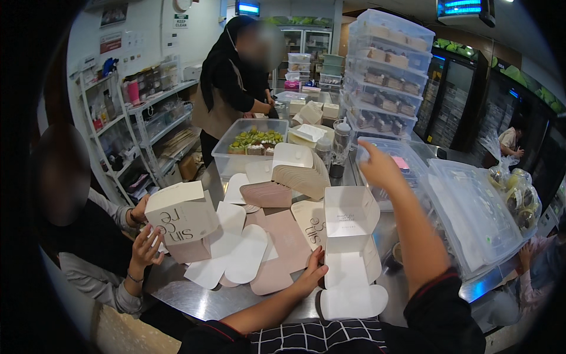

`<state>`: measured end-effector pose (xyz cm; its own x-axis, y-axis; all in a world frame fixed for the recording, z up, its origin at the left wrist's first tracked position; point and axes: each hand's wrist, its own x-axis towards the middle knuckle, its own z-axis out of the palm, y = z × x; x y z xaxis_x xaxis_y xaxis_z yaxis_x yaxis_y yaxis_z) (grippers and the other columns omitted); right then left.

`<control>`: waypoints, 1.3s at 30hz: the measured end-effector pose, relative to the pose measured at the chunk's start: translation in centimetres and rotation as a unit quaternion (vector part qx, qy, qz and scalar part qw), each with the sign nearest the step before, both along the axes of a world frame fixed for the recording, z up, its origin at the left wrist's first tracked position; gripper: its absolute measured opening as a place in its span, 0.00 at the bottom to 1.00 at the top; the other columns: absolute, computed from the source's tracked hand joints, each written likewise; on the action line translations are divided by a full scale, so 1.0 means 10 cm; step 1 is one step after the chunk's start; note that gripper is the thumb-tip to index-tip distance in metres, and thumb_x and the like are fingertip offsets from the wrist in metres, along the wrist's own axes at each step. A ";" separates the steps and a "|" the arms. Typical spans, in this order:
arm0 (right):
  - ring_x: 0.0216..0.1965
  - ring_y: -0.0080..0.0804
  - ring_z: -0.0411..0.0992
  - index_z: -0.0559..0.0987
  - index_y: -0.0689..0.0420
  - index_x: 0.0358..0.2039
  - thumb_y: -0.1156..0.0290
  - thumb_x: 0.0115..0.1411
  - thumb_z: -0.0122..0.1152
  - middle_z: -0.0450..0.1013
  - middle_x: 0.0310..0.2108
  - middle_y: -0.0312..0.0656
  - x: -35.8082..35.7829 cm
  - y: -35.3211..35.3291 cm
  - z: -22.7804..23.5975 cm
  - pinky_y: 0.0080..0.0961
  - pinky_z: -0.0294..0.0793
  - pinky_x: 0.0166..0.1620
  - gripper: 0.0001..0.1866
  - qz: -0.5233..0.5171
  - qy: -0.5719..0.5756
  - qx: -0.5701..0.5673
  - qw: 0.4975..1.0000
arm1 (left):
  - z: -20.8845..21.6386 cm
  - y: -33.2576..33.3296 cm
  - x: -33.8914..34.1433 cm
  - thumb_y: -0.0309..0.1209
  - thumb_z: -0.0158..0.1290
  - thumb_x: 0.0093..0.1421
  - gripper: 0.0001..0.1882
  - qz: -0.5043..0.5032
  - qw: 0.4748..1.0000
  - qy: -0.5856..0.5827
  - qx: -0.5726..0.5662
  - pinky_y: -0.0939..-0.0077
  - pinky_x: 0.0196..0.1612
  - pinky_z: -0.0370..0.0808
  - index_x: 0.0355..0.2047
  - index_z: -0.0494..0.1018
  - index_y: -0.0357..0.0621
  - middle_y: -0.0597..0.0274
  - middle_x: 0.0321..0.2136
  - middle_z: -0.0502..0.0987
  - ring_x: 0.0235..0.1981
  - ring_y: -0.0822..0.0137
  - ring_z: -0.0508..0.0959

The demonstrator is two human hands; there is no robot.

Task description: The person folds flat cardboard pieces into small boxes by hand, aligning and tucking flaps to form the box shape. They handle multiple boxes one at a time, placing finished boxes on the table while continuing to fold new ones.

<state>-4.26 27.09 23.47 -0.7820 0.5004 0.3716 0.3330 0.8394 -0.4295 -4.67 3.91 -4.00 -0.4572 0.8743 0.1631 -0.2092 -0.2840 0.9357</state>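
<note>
"How far along?"
"On the steel bench (177,293), flat cartons (284,233) lie unfolded, left of my white box (346,266). Its walls stand, so shaping looks partly done; its lid is open."
"What's held?"
"My left hand (311,276) curls at the box's left wall, grip unclear; my right hand (379,169), half open, points beyond it, seemingly empty."

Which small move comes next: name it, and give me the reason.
Probably bring the right hand down to the right side of the white box. The left hand is at its left side, the box stands open with its front flap folded out, and the right hand is raised away from it.
</note>
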 end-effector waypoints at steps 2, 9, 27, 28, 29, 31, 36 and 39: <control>0.48 0.48 0.74 0.67 0.44 0.60 0.71 0.51 0.52 0.75 0.45 0.51 -0.55 0.14 0.12 0.42 0.73 0.49 0.32 -0.029 -0.094 0.102 0.990 | -0.06 0.01 0.02 0.51 0.45 0.64 0.49 0.041 0.997 0.070 -0.012 0.63 0.68 0.39 0.67 0.28 0.34 0.41 0.68 0.38 0.70 0.53 0.39; 0.58 0.42 0.68 0.62 0.38 0.64 0.66 0.61 0.43 0.68 0.58 0.44 -1.45 0.68 0.02 0.44 0.68 0.56 0.28 -0.123 -0.237 0.150 0.952 | 0.01 0.01 0.02 0.49 0.44 0.65 0.47 0.022 0.999 0.031 0.007 0.65 0.68 0.38 0.66 0.30 0.31 0.41 0.68 0.38 0.70 0.53 0.37; 0.56 0.47 0.69 0.59 0.36 0.66 0.74 0.58 0.47 0.68 0.58 0.47 -1.72 1.02 -0.04 0.42 0.69 0.55 0.35 -0.076 -0.267 0.187 0.942 | 0.14 -0.03 0.04 0.27 0.59 0.57 0.48 -0.022 0.993 0.095 -0.069 0.67 0.49 0.72 0.67 0.36 0.41 0.42 0.58 0.59 0.49 0.59 0.74; 0.56 0.46 0.69 0.58 0.36 0.66 0.74 0.58 0.47 0.68 0.58 0.47 -1.72 1.02 -0.05 0.42 0.69 0.55 0.35 -0.079 -0.270 0.181 0.942 | 0.14 -0.03 0.06 0.27 0.59 0.57 0.48 -0.017 0.992 0.097 -0.076 0.67 0.49 0.73 0.67 0.37 0.40 0.41 0.58 0.59 0.49 0.59 0.74; 0.56 0.46 0.69 0.58 0.37 0.66 0.74 0.58 0.47 0.68 0.58 0.46 -1.73 1.03 -0.06 0.42 0.69 0.55 0.35 -0.083 -0.274 0.175 0.942 | 0.15 -0.03 0.07 0.27 0.59 0.57 0.47 -0.019 0.992 0.081 -0.091 0.67 0.49 0.73 0.67 0.38 0.39 0.41 0.58 0.59 0.48 0.60 0.74; 0.56 0.45 0.69 0.58 0.36 0.66 0.74 0.58 0.47 0.68 0.58 0.46 -1.75 1.05 -0.09 0.43 0.69 0.55 0.34 -0.092 -0.275 0.169 0.942 | 0.15 -0.02 0.08 0.28 0.62 0.54 0.46 0.013 0.992 0.103 -0.071 0.69 0.47 0.75 0.65 0.44 0.36 0.42 0.58 0.58 0.46 0.60 0.74; 0.54 0.43 0.71 0.57 0.31 0.66 0.75 0.61 0.44 0.70 0.56 0.46 -1.73 0.99 -0.12 0.44 0.71 0.53 0.34 -0.125 -0.268 0.184 0.937 | 0.12 -0.01 0.09 0.31 0.63 0.53 0.45 0.031 0.993 0.095 -0.066 0.72 0.44 0.75 0.64 0.49 0.33 0.43 0.54 0.64 0.41 0.63 0.76; 0.50 0.44 0.73 0.55 0.27 0.66 0.72 0.62 0.44 0.73 0.51 0.45 -1.63 0.88 -0.06 0.43 0.74 0.49 0.34 -0.072 -0.219 0.230 0.945 | 0.13 -0.01 0.09 0.33 0.62 0.54 0.44 0.033 0.992 0.106 -0.067 0.74 0.41 0.75 0.64 0.50 0.33 0.44 0.50 0.67 0.37 0.66 0.76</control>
<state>-20.58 35.86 22.89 -0.8478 0.4773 0.2312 0.5189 0.8366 0.1755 -3.80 3.83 -2.74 -0.4828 0.8636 0.1455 0.0112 -0.1600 0.9871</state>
